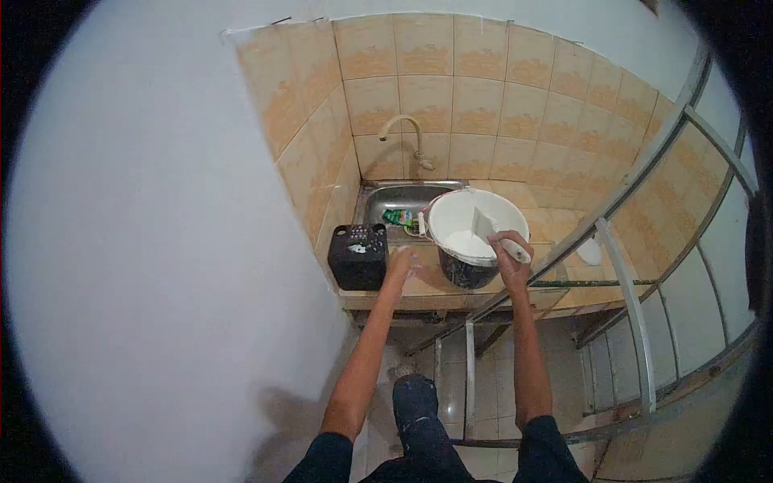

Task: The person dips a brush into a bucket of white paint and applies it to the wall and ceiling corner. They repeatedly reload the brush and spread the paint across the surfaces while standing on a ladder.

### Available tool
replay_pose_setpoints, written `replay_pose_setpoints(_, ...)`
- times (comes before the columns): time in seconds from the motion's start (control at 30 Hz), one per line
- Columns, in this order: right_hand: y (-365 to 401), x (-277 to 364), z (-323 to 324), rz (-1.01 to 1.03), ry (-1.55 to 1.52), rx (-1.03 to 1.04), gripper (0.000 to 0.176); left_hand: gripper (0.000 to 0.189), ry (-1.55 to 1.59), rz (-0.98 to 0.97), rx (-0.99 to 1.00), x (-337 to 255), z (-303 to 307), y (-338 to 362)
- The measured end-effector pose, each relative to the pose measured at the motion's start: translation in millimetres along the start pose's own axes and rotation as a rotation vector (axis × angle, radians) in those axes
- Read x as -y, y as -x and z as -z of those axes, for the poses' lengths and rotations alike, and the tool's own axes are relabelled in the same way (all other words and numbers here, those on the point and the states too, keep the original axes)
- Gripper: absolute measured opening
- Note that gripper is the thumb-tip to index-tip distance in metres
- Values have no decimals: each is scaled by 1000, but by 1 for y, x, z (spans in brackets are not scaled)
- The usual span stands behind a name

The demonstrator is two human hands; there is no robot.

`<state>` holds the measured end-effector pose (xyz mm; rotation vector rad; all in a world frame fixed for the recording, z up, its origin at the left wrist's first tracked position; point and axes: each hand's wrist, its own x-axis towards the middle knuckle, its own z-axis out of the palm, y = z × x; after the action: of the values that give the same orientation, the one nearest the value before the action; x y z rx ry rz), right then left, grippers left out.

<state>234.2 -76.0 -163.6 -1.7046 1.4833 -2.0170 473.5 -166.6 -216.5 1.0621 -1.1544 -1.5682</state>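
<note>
My right hand (510,259) is closed around a wide paintbrush (483,223), its pale head over the mouth of the bucket and its handle pointing down to the right. The bucket (467,272) stands on the tiled counter's front part, dark outside and coated white inside, with white paint in it. My left hand (402,263) is at the counter's front edge, between a black box (358,259) and the bucket. Its fingers look loosely apart, with white smears on them, and nothing shows in them.
Behind the bucket lies a steel sink (382,193) with a green packet (397,217) in it, under a curved faucet (418,145). A metal ladder-like frame (604,217) crosses close on my right. A white wall (161,241) rises on my left.
</note>
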Motion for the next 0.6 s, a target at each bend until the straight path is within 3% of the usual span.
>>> replay_pose_setpoints(0.07, 1, -7, -4, -291, -57, -154, 13, 40, -140, 235, -18, -11, -16, -42)
replay_pose_setpoints(0.1, 0, -10, -6, -295, -51, -164, 13, 40, -145, 239, -7, -11, -22, -57)
replay_pose_setpoints(0.17, -1, -16, -9, -531, -430, -308, 17, 48, -5, 160, 18, -1, -33, -92)
replay_pose_setpoints(0.2, -2, -17, -11, -532, -504, -341, 18, 47, -143, 97, 41, 2, -32, -112)
replay_pose_setpoints(0.23, -5, -15, -10, -531, -496, -353, 18, 47, -144, 101, 54, -1, -37, -120)
replay_pose_setpoints(0.3, -8, -10, -7, -697, -516, -355, 18, 30, -299, -139, -217, -16, -47, -120)
replay_pose_setpoints(0.33, -10, -12, -9, -704, -473, -384, 27, 28, -566, -175, -226, -32, -51, -117)
replay_pose_setpoints(0.37, -13, -16, -8, -709, -469, -393, 27, 28, -570, -170, -216, -48, -63, -113)
replay_pose_setpoints(0.43, -18, -24, -9, -781, -427, -445, 36, 27, 68, -2, -41, -77, -85, -105)
replay_pose_setpoints(0.47, -21, -24, -10, -785, -423, -451, 36, 27, 66, 4, -36, -91, -93, -103)
replay_pose_setpoints(0.53, -28, -23, -12, -777, -404, -493, 42, 20, 369, 225, 207, -112, -109, -104)
replay_pose_setpoints(0.6, -33, -27, -12, -795, -405, -510, 43, 17, 370, 235, 311, -120, -124, -108)
